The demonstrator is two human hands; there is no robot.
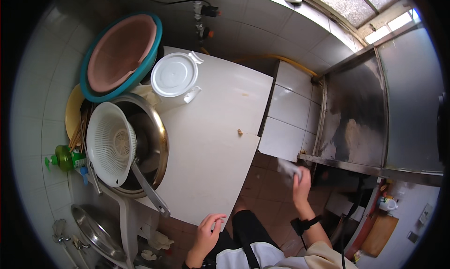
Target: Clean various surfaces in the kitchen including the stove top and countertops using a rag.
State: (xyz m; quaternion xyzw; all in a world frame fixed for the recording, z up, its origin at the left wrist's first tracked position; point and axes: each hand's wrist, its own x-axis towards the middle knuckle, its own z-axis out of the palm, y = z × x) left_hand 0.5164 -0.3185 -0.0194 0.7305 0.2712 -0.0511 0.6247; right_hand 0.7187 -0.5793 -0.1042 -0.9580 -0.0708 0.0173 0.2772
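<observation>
My right hand [302, 186], off the right side of the white tabletop [207, 135], grips a crumpled whitish cloth or tissue [289, 168], blurred at its far end. Below it is the reddish tiled floor [260, 181]. By the near corner of the tabletop is my left hand [208, 232], fingers loosely bent and thumb apart, with nothing seen in it. A small brown scrap [240, 132] lies towards the table's right edge. At the back stands a lidded white plastic bucket [174, 75].
A white colander [110, 142] rests in a steel basin [160, 128], with a grey handle jutting out. Behind are a pink basin [119, 54] inside a teal one [156, 33] and a green pump bottle [65, 159]. A metal-framed panel [355, 117] stands at the right.
</observation>
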